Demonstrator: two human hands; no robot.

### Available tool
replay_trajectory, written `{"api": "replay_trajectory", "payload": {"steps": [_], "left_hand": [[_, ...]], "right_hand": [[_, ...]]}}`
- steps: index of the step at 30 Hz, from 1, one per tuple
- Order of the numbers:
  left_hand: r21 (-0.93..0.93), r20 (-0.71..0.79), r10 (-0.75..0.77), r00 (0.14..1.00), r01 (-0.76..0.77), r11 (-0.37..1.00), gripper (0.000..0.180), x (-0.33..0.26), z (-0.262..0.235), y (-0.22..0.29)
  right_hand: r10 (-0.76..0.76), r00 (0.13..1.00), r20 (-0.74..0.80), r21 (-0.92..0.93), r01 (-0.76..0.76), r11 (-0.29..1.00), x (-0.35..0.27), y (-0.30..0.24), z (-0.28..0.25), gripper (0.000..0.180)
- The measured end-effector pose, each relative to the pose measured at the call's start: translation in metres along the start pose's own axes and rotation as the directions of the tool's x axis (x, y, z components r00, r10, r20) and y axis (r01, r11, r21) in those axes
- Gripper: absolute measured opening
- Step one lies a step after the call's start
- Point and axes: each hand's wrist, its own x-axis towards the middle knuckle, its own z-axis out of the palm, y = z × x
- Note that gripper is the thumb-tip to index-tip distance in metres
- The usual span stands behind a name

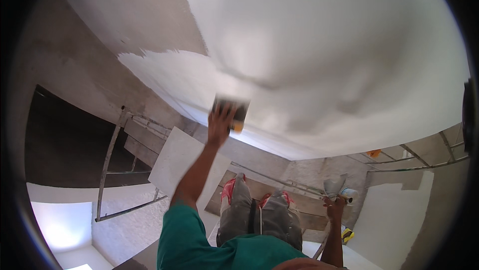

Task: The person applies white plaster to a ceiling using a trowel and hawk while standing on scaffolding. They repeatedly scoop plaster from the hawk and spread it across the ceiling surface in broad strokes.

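My left hand (220, 123) is raised to the white-coated wall (309, 45), its fingers over a dark flat-bladed tool (241, 110) with an orange-yellow part at its lower edge. The tool looks to lie against the wall; motion blurs it a little. Lower at the right, my right hand (335, 207) is closed round a putty knife (334, 186) with a wide grey blade pointing up, away from the wall. Beside this blade shows a white-and-blue thing (349, 193) whose kind I cannot make out. A bare grey-brown patch (154, 15) borders the white coat at the upper left.
I stand on wooden planks (214, 200) of a scaffold. A pale board (187, 162) lies at my left, beside a metal scaffold frame (104, 172). More metal bars (416, 155) run at the right, near an orange thing (373, 153). A yellow-and-black item (348, 234) is below my right hand.
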Motion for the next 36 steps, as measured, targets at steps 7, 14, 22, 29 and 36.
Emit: {"api": "replay_trajectory", "payload": {"steps": [7,14,22,29,36], "left_hand": [[0.423,0.818,-0.559,-0.135,0.8,0.427,0.04,-0.491,-0.006,0.015],[0.486,0.67,-0.702,-0.242,0.858,0.167,0.036,-0.559,-0.191,0.138],[-0.15,0.542,-0.815,0.206,0.978,0.148,0.038,-0.465,-0.086,0.078],[-0.287,0.518,-0.746,0.418,0.907,0.309,0.042,-0.353,-0.093,0.082],[-0.004,0.73,-0.589,0.347,0.864,0.504,0.042,-0.382,-0.074,0.047]], "right_hand": [[0.001,0.987,0.159,-0.155,0.024,0.988,-0.025,-0.068,-0.043,0.014],[-0.25,0.904,0.346,-0.293,0.357,0.887,-0.02,-0.11,-0.033,0.019],[-0.278,0.834,0.476,-0.369,0.476,0.798,-0.001,-0.16,-0.013,0.024],[-0.212,0.874,0.438,-0.362,0.387,0.848,-0.024,-0.136,-0.045,0.028],[-0.146,0.938,0.315,-0.369,0.263,0.892,-0.056,-0.111,-0.055,0.027]]}}
